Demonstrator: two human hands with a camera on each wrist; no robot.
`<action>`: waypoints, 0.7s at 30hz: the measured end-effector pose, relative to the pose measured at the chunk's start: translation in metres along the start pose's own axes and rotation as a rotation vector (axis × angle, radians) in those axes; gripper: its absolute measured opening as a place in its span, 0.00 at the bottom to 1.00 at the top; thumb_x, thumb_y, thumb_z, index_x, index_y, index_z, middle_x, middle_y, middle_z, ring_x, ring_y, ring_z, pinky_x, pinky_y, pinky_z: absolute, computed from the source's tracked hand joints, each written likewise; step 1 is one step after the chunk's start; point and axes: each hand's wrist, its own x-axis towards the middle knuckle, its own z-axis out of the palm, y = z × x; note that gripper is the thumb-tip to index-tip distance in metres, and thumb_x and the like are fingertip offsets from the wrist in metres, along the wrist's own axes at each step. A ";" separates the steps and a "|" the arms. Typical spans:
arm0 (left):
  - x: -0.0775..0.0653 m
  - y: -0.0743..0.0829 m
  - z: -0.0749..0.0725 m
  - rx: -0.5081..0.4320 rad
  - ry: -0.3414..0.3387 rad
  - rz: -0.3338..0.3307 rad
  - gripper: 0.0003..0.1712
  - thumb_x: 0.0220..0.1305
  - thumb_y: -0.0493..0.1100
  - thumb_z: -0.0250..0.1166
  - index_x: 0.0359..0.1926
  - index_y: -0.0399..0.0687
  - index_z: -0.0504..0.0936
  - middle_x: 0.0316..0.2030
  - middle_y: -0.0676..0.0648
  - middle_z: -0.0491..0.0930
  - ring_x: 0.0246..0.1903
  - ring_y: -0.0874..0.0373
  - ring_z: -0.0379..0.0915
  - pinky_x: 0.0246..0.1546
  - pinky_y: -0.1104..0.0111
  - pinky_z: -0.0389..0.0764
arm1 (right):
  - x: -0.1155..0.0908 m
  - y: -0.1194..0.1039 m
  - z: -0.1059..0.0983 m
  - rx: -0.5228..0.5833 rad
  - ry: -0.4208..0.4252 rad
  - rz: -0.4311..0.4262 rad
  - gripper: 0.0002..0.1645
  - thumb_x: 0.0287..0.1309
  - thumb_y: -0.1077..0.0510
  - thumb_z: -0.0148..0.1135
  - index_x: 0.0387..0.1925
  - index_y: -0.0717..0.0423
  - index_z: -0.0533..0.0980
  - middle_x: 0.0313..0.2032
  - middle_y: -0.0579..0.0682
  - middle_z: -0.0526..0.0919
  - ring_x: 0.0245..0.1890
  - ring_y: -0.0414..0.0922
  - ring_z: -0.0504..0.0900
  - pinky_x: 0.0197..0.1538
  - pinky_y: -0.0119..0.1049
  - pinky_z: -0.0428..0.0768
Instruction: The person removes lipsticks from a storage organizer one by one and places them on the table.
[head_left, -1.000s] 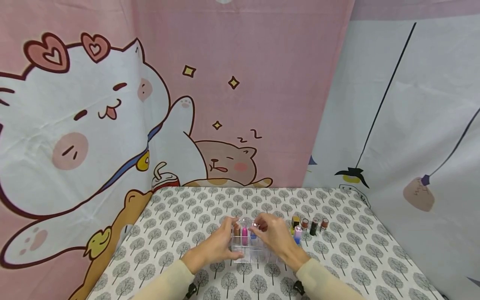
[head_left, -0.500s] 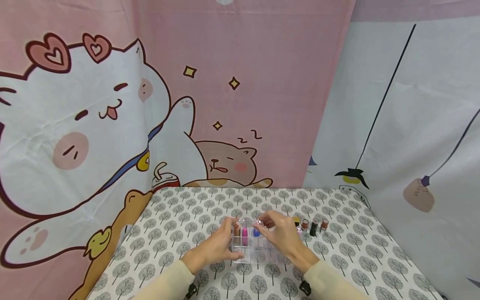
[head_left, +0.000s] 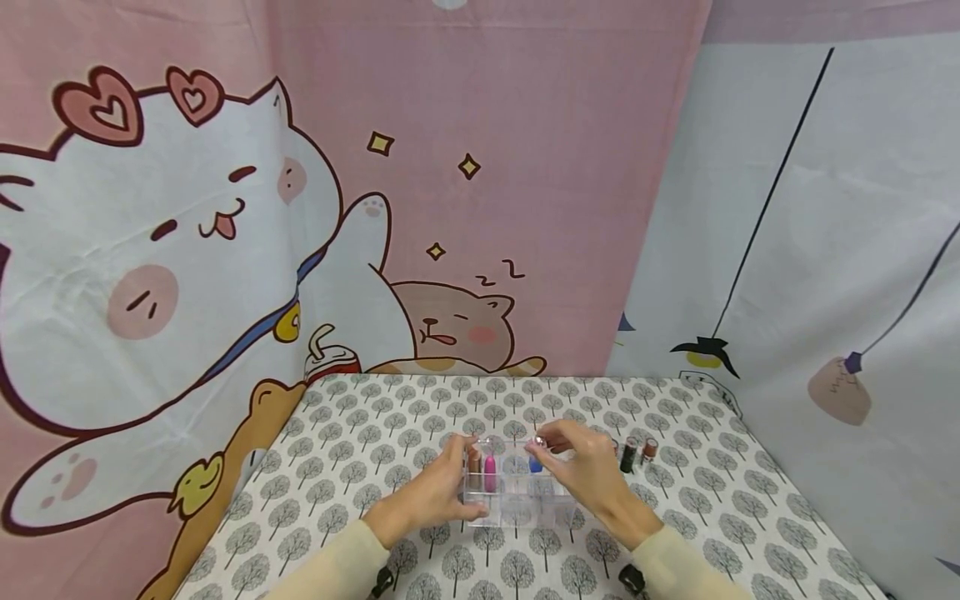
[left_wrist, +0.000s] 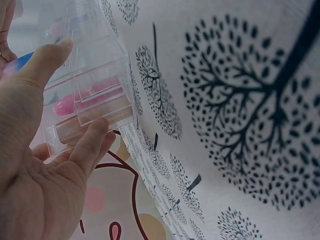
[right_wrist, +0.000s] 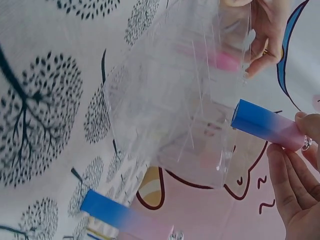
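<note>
My left hand (head_left: 429, 493) grips the left end of a clear plastic cosmetics organizer (head_left: 513, 510), thumb at the front and fingers at the back. A brown tube (head_left: 474, 472) and a bright pink tube (head_left: 490, 473) stand in its left back compartments. Between thumb and fingertips, my right hand (head_left: 588, 468) pinches a lipstick tube (right_wrist: 270, 126) that fades from pink to blue and has a sparkly silver end. In the right wrist view its blue end points toward the organizer, just off the upper edge.
A second pink-and-blue tube (right_wrist: 120, 215) stands beyond the organizer's right end. Farther right on the tree-print tablecloth (head_left: 697, 500) are a black lipstick (head_left: 628, 456) and a brown-capped one (head_left: 648, 451). A cartoon-print curtain (head_left: 570, 208) hangs behind the table.
My right hand has moved right along the organizer with the lipstick tube and now covers some of the tubes standing behind it. The left hand has kept its grip in place.
</note>
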 end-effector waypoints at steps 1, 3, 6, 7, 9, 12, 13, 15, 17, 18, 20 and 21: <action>0.000 0.000 0.000 -0.004 -0.001 -0.002 0.69 0.61 0.55 0.91 0.88 0.40 0.56 0.77 0.35 0.75 0.65 0.47 0.86 0.75 0.55 0.91 | 0.000 0.001 -0.002 -0.006 0.008 -0.007 0.19 0.54 0.66 0.91 0.44 0.57 0.90 0.37 0.49 0.97 0.31 0.41 0.95 0.38 0.30 0.96; 0.000 0.000 0.000 -0.009 -0.003 -0.002 0.69 0.61 0.55 0.91 0.88 0.40 0.56 0.76 0.36 0.75 0.62 0.48 0.86 0.72 0.59 0.92 | 0.001 0.003 -0.007 -0.017 0.025 -0.020 0.19 0.52 0.67 0.92 0.44 0.58 0.90 0.36 0.49 0.97 0.30 0.42 0.95 0.37 0.29 0.95; -0.001 0.001 -0.001 -0.015 -0.007 -0.005 0.69 0.61 0.55 0.91 0.88 0.40 0.56 0.74 0.38 0.76 0.60 0.50 0.86 0.69 0.62 0.93 | 0.002 0.005 -0.013 -0.047 0.039 -0.027 0.20 0.50 0.67 0.93 0.44 0.58 0.90 0.37 0.51 0.96 0.29 0.42 0.94 0.37 0.28 0.94; -0.001 0.001 -0.001 -0.019 -0.007 -0.007 0.69 0.61 0.55 0.91 0.88 0.41 0.56 0.74 0.39 0.76 0.60 0.51 0.86 0.68 0.63 0.93 | 0.001 0.006 -0.016 -0.057 0.038 -0.022 0.20 0.51 0.66 0.93 0.44 0.58 0.90 0.37 0.51 0.96 0.30 0.42 0.94 0.37 0.27 0.94; -0.001 0.001 -0.001 -0.023 -0.009 -0.010 0.69 0.61 0.56 0.91 0.88 0.41 0.56 0.74 0.39 0.76 0.60 0.50 0.86 0.69 0.63 0.93 | 0.001 0.008 -0.020 -0.073 0.038 -0.017 0.20 0.51 0.67 0.92 0.44 0.58 0.90 0.37 0.51 0.96 0.30 0.42 0.94 0.37 0.27 0.94; -0.001 0.001 -0.001 -0.019 -0.007 -0.006 0.69 0.61 0.56 0.91 0.88 0.40 0.55 0.74 0.39 0.76 0.62 0.49 0.86 0.70 0.61 0.93 | 0.000 0.010 -0.027 -0.069 0.028 0.006 0.20 0.53 0.67 0.92 0.44 0.59 0.89 0.38 0.51 0.96 0.31 0.43 0.95 0.37 0.28 0.95; -0.001 0.001 -0.001 -0.018 -0.006 -0.003 0.70 0.61 0.56 0.91 0.88 0.40 0.55 0.74 0.38 0.77 0.62 0.48 0.86 0.71 0.61 0.92 | 0.000 0.011 -0.029 -0.065 0.027 0.016 0.19 0.53 0.67 0.92 0.45 0.59 0.89 0.38 0.51 0.97 0.31 0.43 0.95 0.37 0.29 0.95; -0.001 0.001 -0.001 -0.016 -0.005 -0.001 0.70 0.61 0.56 0.91 0.88 0.39 0.55 0.74 0.38 0.77 0.63 0.47 0.86 0.72 0.59 0.92 | -0.002 0.014 -0.033 -0.069 0.032 0.031 0.19 0.53 0.67 0.92 0.45 0.60 0.90 0.38 0.52 0.97 0.30 0.43 0.95 0.37 0.29 0.95; -0.001 0.001 -0.001 -0.014 -0.003 0.000 0.70 0.61 0.56 0.91 0.89 0.39 0.55 0.75 0.38 0.76 0.65 0.46 0.85 0.74 0.58 0.91 | -0.003 0.016 -0.037 -0.081 0.037 0.044 0.20 0.53 0.66 0.92 0.45 0.60 0.90 0.37 0.52 0.97 0.30 0.43 0.94 0.36 0.29 0.95; -0.002 0.001 -0.001 -0.013 -0.003 0.000 0.70 0.61 0.56 0.91 0.89 0.39 0.55 0.75 0.37 0.76 0.66 0.46 0.85 0.75 0.57 0.91 | -0.004 0.018 -0.038 -0.084 0.040 0.053 0.20 0.52 0.66 0.92 0.45 0.59 0.90 0.37 0.52 0.97 0.30 0.42 0.94 0.36 0.29 0.94; -0.002 0.001 -0.001 -0.012 -0.003 -0.001 0.70 0.62 0.55 0.91 0.89 0.39 0.55 0.76 0.37 0.76 0.67 0.45 0.85 0.76 0.55 0.90 | -0.006 0.020 -0.042 -0.091 0.047 0.067 0.21 0.51 0.67 0.92 0.45 0.59 0.90 0.36 0.52 0.97 0.29 0.41 0.94 0.36 0.28 0.94; -0.002 0.001 -0.001 -0.009 -0.003 -0.001 0.70 0.62 0.55 0.91 0.89 0.39 0.55 0.76 0.37 0.75 0.68 0.45 0.84 0.77 0.54 0.89 | -0.006 0.021 -0.044 -0.095 0.047 0.074 0.21 0.51 0.67 0.92 0.45 0.59 0.90 0.36 0.52 0.97 0.29 0.40 0.93 0.36 0.27 0.93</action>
